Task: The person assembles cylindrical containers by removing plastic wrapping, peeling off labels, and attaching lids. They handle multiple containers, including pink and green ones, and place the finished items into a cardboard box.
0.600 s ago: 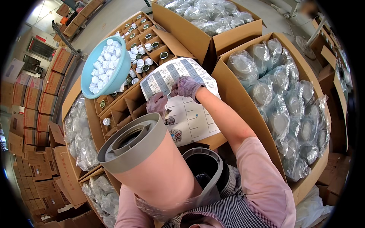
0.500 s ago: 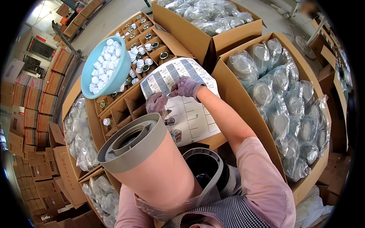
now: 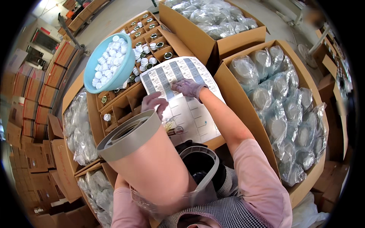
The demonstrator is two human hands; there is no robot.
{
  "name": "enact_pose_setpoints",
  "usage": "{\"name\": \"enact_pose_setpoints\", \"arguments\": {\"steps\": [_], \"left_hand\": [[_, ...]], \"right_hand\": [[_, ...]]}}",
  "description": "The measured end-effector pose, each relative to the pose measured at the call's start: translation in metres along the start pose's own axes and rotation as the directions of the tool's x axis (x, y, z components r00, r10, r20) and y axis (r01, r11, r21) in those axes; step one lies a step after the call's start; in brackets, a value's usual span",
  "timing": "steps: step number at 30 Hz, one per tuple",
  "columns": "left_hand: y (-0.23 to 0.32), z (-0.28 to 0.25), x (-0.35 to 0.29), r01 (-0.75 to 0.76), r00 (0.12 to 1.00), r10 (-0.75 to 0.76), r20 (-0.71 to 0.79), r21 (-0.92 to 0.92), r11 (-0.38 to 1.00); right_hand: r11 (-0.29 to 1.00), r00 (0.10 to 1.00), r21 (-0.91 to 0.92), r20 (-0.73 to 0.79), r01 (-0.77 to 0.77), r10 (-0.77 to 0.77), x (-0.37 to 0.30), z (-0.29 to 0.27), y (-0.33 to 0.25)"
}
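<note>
Little has shifted since the earlier frames: both gloved hands sit at the same spot on the label sheet, and the pink bin has not budged.

At the centre of the frame the right hand (image 3: 189, 88) presses flat on the sheet of labels (image 3: 173, 74), fingers spread and bent, pinning it rather than gripping it. The left hand (image 3: 154, 103), just below and to the left, curls loosely at the sheet's lower edge; whether it pinches a label between finger and thumb cannot be told. The sheet lies over a second, mostly blank sheet (image 3: 194, 117), both resting on the divided carton of small jars (image 3: 125, 108) that fills the centre left.

Such a sheet looks thin, light and floppy; it would likely crease if lifted by one corner, so a flat palm to hold it and a fingertip at a label's edge seems the sound way to take hold.

A pale blue bowl of white caps (image 3: 107, 62) sits at the upper left of the carton. The pink bin with grey rim (image 3: 146, 159) stands tilted in the lower centre, close to the person's body. Cartons of bagged goods (image 3: 283, 98) fill the right side.
</note>
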State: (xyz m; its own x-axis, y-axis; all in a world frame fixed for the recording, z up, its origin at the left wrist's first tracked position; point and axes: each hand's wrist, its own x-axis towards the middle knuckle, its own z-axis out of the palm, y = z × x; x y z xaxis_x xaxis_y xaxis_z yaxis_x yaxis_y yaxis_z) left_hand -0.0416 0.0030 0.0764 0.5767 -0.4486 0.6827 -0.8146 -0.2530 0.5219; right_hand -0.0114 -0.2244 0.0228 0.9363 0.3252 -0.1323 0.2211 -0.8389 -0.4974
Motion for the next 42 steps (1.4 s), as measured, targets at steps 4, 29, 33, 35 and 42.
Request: {"name": "enact_pose_setpoints", "arguments": {"steps": [4,29,33,35,42], "left_hand": [[0.010,-0.088,0.003,0.335,0.818,-0.549,-0.168,-0.638,0.694],[0.204,-0.238,-0.022,0.565,0.822,-0.455,0.341,-0.579,0.588],[0.210,-0.243,-0.018,0.577,0.817,-0.393,0.422,-0.610,0.543],[0.220,-0.241,-0.015,0.650,0.759,-0.425,0.493,-0.560,0.513],[0.233,-0.222,-0.012,0.673,0.739,-0.472,0.482,-0.485,0.559]], "right_hand": [[0.896,0.965,0.443,-0.241,0.015,0.103,-0.029,-0.037,-0.056],[0.991,0.995,0.134,-0.094,0.028,-0.015,-0.196,-0.158,-0.299],[0.891,0.964,0.386,-0.209,0.237,-0.166,-0.190,-0.134,-0.257],[0.827,0.946,0.466,-0.221,0.314,-0.235,-0.183,-0.121,-0.243],[0.759,0.940,0.558,-0.145,0.336,-0.310,-0.177,-0.123,-0.244]]}}
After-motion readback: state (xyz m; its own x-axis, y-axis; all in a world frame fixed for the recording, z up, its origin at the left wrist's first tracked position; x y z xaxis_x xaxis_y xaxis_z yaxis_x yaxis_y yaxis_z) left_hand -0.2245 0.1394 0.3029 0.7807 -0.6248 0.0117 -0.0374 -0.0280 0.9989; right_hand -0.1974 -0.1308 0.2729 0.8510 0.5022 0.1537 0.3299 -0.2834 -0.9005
